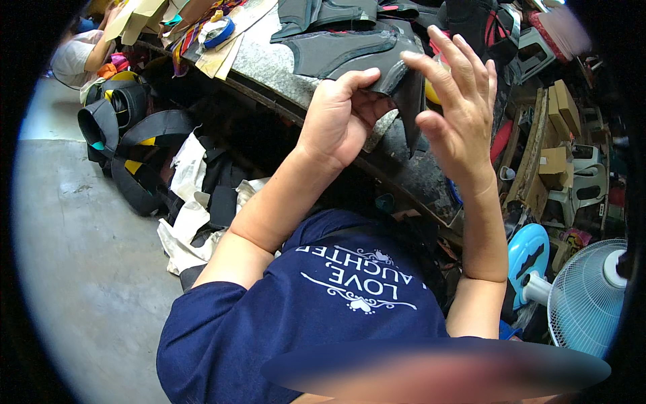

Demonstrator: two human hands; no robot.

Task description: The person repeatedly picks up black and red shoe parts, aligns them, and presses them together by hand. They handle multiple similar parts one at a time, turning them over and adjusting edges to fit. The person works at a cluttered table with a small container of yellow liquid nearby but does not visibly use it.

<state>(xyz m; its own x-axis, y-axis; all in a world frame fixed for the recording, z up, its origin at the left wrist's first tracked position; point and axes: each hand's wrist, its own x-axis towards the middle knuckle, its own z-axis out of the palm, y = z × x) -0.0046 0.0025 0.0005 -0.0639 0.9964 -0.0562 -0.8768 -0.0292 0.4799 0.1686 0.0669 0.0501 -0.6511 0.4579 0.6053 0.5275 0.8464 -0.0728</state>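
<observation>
My left hand (336,118) grips the near edge of a black leather-like panel (350,54), curved like a shoe upper, with the thumb on top and the fingers curled beneath. This panel lies partly on the workbench (269,74), and a dark flap hangs down beside my left fingers. Just to the right, my right hand (461,94) is raised with its fingers spread and nothing in it. Its index fingertip is close to the panel's edge; whether they touch I cannot tell. Similar black panels (336,13) lie farther back on the bench.
A blue tape roll (220,32) and card strips lie at the bench's far left. Black straps (134,135) and white scraps (192,161) are heaped below. Right of me are a fan (585,296), a blue round stool (528,259) and boxes (555,165). Another person (74,60) is far left.
</observation>
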